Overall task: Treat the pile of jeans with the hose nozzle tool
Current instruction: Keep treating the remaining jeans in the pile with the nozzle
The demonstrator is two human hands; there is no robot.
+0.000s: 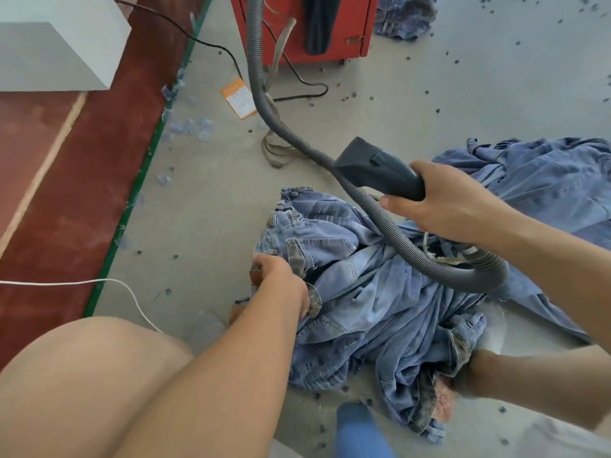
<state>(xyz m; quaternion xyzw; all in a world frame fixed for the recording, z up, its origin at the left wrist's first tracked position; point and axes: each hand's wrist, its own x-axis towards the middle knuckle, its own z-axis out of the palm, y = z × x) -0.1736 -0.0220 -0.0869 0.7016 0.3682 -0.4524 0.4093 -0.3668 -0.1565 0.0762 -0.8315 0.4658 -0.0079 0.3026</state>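
the right hand is wrapped around the handle of the dark grey nozzle tool, held above the pile of jeans that lies crumpled on the grey floor. its ribbed hose loops under the wrist and runs up to a red machine. the left hand has its fingers curled on the waistband edge of the top pair. more denim lies just beside the pile, to the right.
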